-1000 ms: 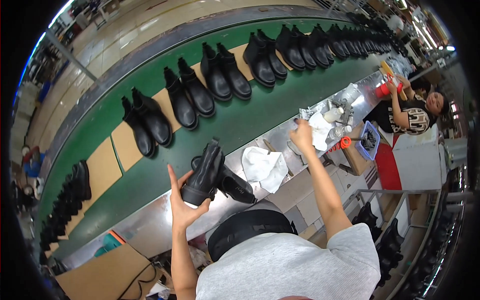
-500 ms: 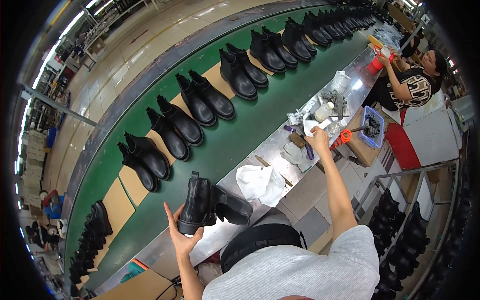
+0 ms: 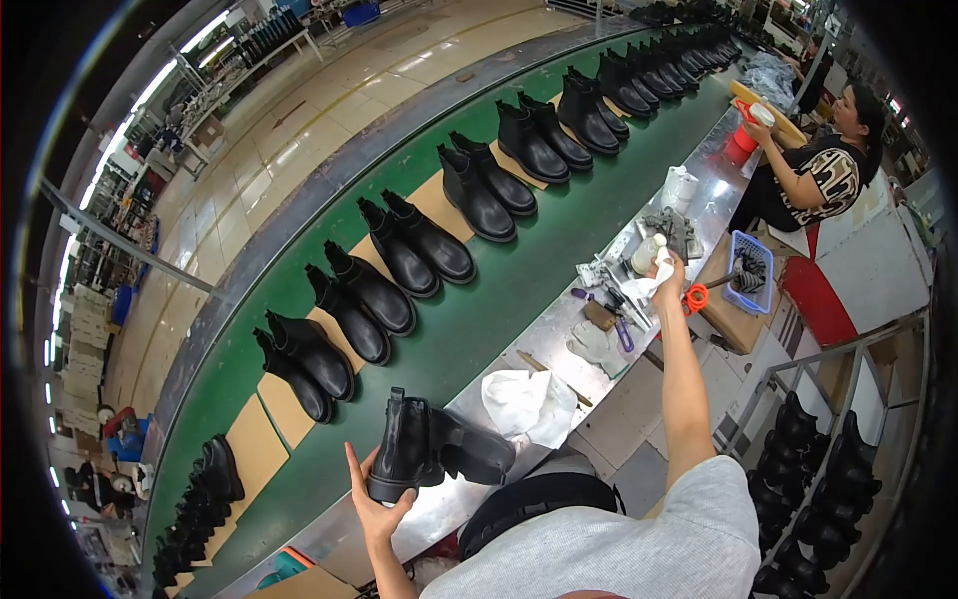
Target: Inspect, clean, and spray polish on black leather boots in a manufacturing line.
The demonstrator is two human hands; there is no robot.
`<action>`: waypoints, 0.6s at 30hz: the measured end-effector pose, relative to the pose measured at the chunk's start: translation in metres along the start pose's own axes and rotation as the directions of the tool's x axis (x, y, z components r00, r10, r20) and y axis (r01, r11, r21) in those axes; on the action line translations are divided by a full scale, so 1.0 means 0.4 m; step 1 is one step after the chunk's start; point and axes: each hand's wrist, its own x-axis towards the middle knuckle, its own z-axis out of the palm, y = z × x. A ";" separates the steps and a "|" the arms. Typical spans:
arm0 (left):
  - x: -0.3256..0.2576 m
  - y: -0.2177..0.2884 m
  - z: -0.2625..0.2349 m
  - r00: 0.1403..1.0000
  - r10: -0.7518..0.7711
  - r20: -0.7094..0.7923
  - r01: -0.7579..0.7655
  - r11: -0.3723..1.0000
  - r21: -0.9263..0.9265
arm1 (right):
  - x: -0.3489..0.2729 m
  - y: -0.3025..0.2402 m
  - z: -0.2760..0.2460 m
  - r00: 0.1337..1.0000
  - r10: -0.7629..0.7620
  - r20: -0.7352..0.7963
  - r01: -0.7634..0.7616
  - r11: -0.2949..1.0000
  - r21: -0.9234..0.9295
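My left hand [image 3: 382, 506] grips a black ankle boot [image 3: 403, 444] by its heel end, thumb and fingers on either side of the sole. Beside that boot its mate [image 3: 473, 447] lies tipped over. Out to the right, my right hand [image 3: 671, 282] is closed on a white cloth [image 3: 654, 280]. The cloth is against or just in front of a pale plastic bottle [image 3: 647, 252]; I cannot tell whether they touch. Between my hands a crumpled white cloth [image 3: 527, 404] lies on the metal bench edge [image 3: 467, 401].
Pairs of black boots [image 3: 479, 190] stand on cardboard along the green conveyor [image 3: 419, 349]. Purple-handled tools [image 3: 624, 334], a grey rag [image 3: 596, 349] and an orange ring [image 3: 696, 298] lie near my right arm. A blue basket [image 3: 748, 275] and a seated co-worker [image 3: 823, 165] are further right.
My right hand has drawn the white cloth rightward, closer in front of the bottle. My left hand keeps its hold on the boot. The whole view has shifted slightly.
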 end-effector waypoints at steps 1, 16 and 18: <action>0.003 0.002 0.004 1.000 0.003 0.001 -0.003 1.000 0.000 | 0.039 -0.008 0.003 1.000 -0.002 0.000 0.002 1.000 0.002; -0.016 0.005 0.009 0.999 -0.019 -0.026 0.017 0.998 -0.058 | -0.269 0.095 -0.013 0.709 -0.308 0.634 0.685 0.089 -0.723; -0.037 0.007 -0.001 0.999 -0.017 -0.046 0.016 0.999 -0.033 | -0.199 0.101 0.029 0.742 -0.303 0.597 0.661 0.189 -0.726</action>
